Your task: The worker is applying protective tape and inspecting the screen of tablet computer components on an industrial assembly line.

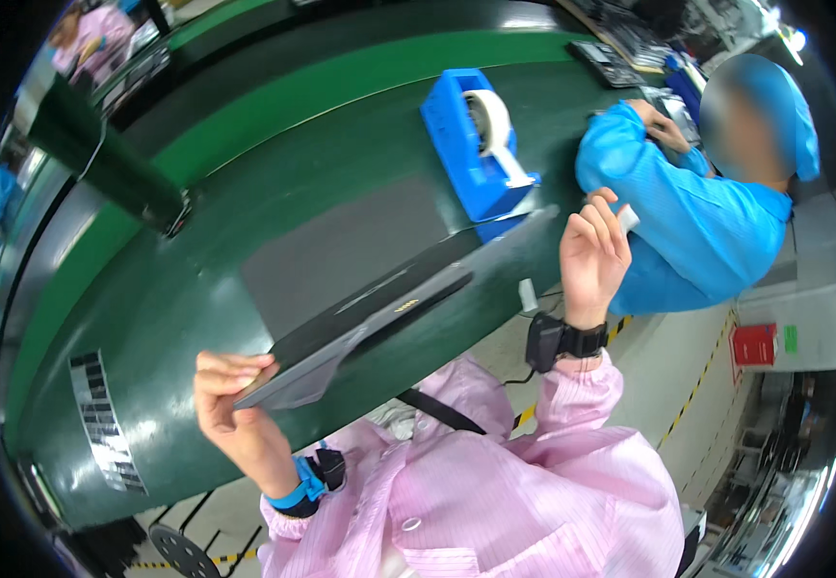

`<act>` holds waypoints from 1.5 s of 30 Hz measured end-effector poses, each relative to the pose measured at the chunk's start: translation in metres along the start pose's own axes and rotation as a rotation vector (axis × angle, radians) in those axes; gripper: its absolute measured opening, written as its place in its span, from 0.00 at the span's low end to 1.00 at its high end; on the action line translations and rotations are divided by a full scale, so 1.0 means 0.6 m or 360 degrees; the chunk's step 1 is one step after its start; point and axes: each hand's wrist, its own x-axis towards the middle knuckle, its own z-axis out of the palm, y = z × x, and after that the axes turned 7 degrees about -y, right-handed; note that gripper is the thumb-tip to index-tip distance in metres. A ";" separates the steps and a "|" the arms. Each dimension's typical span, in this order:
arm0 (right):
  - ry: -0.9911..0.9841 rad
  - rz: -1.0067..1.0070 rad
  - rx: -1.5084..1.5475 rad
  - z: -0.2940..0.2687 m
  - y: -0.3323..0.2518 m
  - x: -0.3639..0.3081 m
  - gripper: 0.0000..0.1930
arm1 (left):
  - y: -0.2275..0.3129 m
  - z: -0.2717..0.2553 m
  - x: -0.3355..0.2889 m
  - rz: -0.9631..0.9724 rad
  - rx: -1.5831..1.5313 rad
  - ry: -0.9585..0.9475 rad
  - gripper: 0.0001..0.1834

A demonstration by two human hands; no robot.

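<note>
My left hand (pixel 233 409) is closed on the left end of a thin dark flat panel (pixel 379 301), pinching it between thumb and fingers. The panel is tilted up above the table and bears a short row of small gold contacts. Clear plastic film (pixel 310 382) hangs along its near side and past its right end. My right hand (pixel 595 252) is raised off the panel, right of it, with a small strip of white tape (pixel 628 220) pinched at its fingertips. Beyond the panel a blue tape dispenser (pixel 466 144) holds a white tape roll (pixel 488 120).
A grey mat (pixel 341 246) lies on the green table (pixel 182 308). Another white strip (pixel 528 295) hangs at the table's near edge. A striped sheet (pixel 107 424) lies at left, near a green post (pixel 100 154). A person in blue (pixel 692 212) sits close at right.
</note>
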 end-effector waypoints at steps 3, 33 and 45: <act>-0.0148 0.0097 0.0464 0.061 0.034 0.000 0.07 | 0.001 -0.006 -0.002 -0.0005 0.0023 -0.0001 0.20; -0.0570 0.0557 0.0276 0.096 0.109 -0.020 0.06 | 0.002 -0.005 -0.006 -0.0067 0.0141 0.0003 0.24; -0.0560 0.0579 0.0162 0.102 0.106 -0.014 0.05 | 0.000 0.001 -0.003 -0.0031 0.0183 0.0131 0.27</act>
